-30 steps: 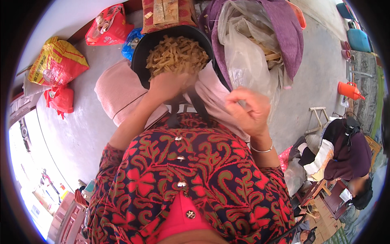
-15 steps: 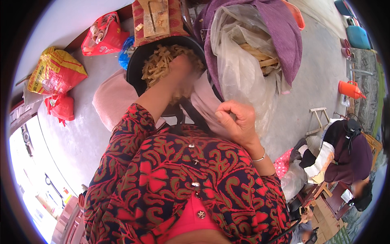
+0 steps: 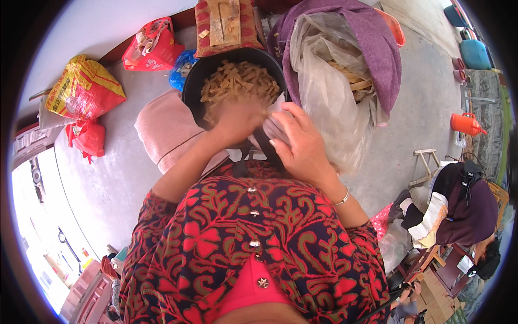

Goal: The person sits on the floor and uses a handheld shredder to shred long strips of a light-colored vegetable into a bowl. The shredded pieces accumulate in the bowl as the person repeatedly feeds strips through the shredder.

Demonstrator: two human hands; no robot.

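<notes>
A round black tub [image 3: 190, 92] in front of me holds a heap of short, pale-brown strips [image 3: 237, 83]; what they are made of I cannot tell. Over its near edge is my left hand [image 3: 243, 116], its fingers smeared by motion. Close beside it, my right hand [image 3: 299, 143] has its fingers parted from the thumb, with the fingertips near the left hand. Pink cloth [image 3: 172, 129] lies across my lap, and part of it shows between my hands. Whether a small strip is between the fingertips is too blurred to see.
At right, a clear plastic bag [image 3: 324, 108] with longer strips sits inside purple cloth [image 3: 386, 70]. A wooden board [image 3: 225, 21] rests on a red patterned cushion [image 3: 202, 43] beyond the tub. Red bags [image 3: 154, 51] stand left. A person in dark clothes [image 3: 467, 200] is at far right.
My left hand has drawn back from the heap toward the tub's near edge. My right hand has risen leftward to meet it, its fingers uncurling. The view has shifted slightly.
</notes>
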